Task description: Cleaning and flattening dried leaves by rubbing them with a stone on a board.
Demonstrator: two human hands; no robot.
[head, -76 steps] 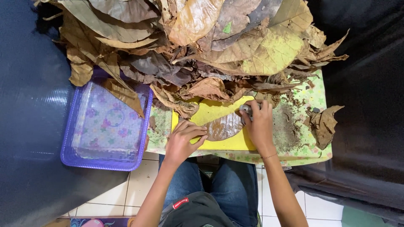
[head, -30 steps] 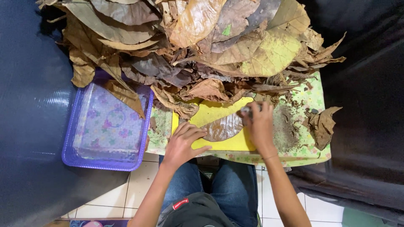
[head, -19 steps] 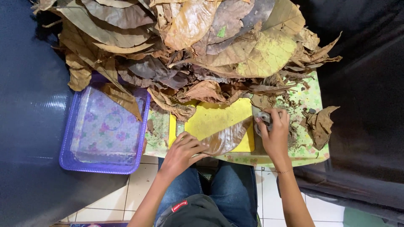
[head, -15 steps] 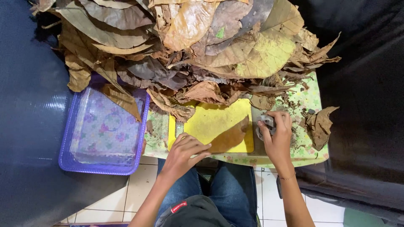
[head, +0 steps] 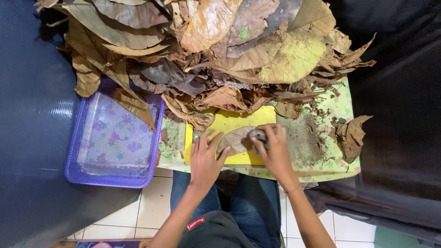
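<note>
My left hand (head: 205, 158) lies flat and open, fingers spread, pressing the near left end of a brown leaf (head: 236, 140) onto the yellow board (head: 239, 121). The leaf lies across the board's near half, its long axis running left to right and tilting slightly away from me toward the right; I cannot tell which end is the tip. My right hand (head: 274, 149) is closed around a small grey tool (head: 258, 136), which sits on the leaf's right end.

The board rests on a small green-patterned table (head: 342, 160), with brown crumbs (head: 305, 140) scattered just to its right and one crumpled leaf (head: 350, 135) at the table's right edge. A big leaf pile (head: 216, 50) covers the far side and spills over the board's far edge.

To the left, touching the table, stands a purple tray (head: 80, 177) holding a clear tub (head: 117, 140). One dry leaf from the pile hangs into the tub's far right corner.
</note>
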